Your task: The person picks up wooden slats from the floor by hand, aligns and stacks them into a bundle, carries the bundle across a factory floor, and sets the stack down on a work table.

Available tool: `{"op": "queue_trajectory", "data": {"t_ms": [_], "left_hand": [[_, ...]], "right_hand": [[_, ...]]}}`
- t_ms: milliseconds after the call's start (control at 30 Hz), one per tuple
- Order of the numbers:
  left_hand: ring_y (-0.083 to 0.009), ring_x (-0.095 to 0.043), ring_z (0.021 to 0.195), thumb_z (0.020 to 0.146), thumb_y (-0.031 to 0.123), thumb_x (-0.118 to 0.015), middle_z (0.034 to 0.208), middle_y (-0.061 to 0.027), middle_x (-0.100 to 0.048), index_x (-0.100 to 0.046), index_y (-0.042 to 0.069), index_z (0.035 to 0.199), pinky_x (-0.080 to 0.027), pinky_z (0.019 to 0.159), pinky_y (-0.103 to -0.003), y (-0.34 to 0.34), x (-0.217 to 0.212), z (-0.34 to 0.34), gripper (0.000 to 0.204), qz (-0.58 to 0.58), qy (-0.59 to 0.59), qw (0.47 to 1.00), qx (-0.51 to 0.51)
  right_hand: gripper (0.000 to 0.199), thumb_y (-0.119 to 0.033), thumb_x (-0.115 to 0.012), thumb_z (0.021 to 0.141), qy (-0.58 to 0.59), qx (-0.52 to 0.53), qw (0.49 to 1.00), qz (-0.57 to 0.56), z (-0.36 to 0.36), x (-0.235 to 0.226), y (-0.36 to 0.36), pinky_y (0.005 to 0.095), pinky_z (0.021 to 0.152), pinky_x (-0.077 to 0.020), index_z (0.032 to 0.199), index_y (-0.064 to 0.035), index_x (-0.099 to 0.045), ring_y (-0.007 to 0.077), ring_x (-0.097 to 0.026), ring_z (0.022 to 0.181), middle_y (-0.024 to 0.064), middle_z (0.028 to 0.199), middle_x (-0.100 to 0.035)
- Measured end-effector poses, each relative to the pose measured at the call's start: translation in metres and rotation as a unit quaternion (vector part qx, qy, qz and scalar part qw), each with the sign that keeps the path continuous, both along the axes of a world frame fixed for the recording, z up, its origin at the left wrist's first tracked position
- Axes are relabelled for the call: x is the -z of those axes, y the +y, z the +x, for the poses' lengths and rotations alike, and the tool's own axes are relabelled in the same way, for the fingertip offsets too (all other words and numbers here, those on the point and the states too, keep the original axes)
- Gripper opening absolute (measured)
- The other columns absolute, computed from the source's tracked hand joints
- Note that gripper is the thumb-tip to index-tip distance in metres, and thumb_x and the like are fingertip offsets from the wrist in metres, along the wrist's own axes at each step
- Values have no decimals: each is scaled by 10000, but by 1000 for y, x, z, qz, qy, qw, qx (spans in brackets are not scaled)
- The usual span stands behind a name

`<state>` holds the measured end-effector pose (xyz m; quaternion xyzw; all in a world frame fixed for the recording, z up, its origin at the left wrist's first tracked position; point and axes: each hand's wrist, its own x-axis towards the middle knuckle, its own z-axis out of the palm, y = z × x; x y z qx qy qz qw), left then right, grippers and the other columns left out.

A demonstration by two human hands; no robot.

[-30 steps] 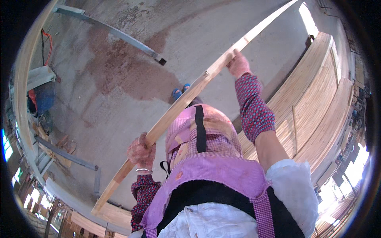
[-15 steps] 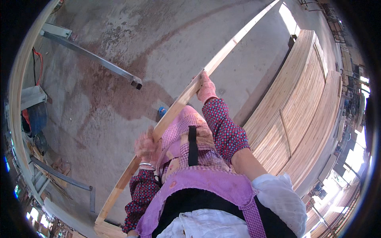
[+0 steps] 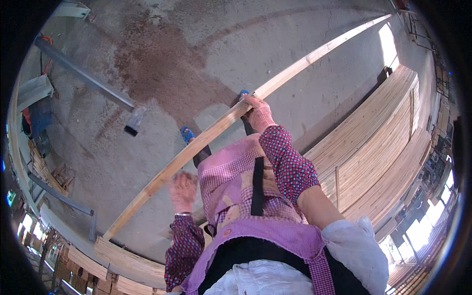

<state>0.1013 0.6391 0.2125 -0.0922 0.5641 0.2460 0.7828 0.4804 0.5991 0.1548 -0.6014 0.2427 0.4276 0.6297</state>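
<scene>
A long, pale wooden strip (image 3: 216, 125) runs slantwise in front of me, from the lower left to the far upper right. My right hand (image 3: 259, 115), in a pinkish work glove, is closed around it near the middle. Just below the strip, on the near side, is my left hand (image 3: 184, 191), also gloved. It looks separate from the wood, and motion blurs its fingers too much to show their shape. Both forearms wear patterned sleeve covers.
Stacked long boards (image 3: 364, 142) lie to the right, and another wood pile (image 3: 132, 258) is at the lower left. A grey metal beam (image 3: 88, 73) juts in from the left above the stained concrete floor (image 3: 162, 59). My blue sandals (image 3: 187, 134) show beyond the strip.
My left hand has come off the strip and moved slightly down. The strip now slants less steeply, its far end swung rightward, still in my right hand. My view has shifted too.
</scene>
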Motion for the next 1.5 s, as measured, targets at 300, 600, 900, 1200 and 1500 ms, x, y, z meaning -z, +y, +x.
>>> {"op": "queue_trajectory", "data": {"t_ms": [300, 600, 900, 1200, 1500], "left_hand": [[-298, -590, 883, 678, 487, -744, 833, -47, -661, -645, 105, 882, -466, 903, -493, 54, 99, -3, 444, 170, -78, 938, -292], [-318, -578, 794, 612, 730, -599, 718, -45, -616, -637, 129, 755, -478, 814, -515, 71, 227, -9, 619, 105, -35, 942, -318], [-328, -536, 812, 649, 666, -538, 663, -41, -575, -605, 148, 704, -445, 761, -533, 89, 323, 1, 525, 90, 9, 936, -341], [-229, -503, 620, 783, 680, -391, 566, -2, -492, -515, 148, 625, -456, 694, -460, 139, 328, 57, 569, -23, 154, 918, -365], [-198, -554, 649, 741, 682, -612, 637, 11, -543, -613, 132, 846, -484, 745, -469, 137, 267, 116, 559, 227, 59, 899, -369]], "right_hand": [[367, -99, -623, 833, 6, -228, 972, -51, 0, -12, -12, 352, 676, -545, 1155, 50, -531, 224, -633, 742, 136, 918, -646], [382, -164, -553, 901, -69, -322, 918, -222, 43, 41, -55, 263, 607, -495, 1223, 37, -518, 139, -613, 704, 95, 936, -658], [418, -242, -632, 873, -505, -457, 689, -250, 50, 140, 5, 394, 881, -476, 1232, -62, -517, 268, -604, 1022, 114, 1074, -648], [518, -400, -540, 877, -591, -652, 382, -283, 73, 262, 96, 458, 1025, -293, 1298, -110, -461, 230, -434, 1246, 72, 1330, -496], [531, -350, -506, 889, -689, -586, 336, -263, 108, 296, 107, 492, 1057, -255, 1355, -113, -414, 295, -346, 1324, 119, 1406, -413]]}}
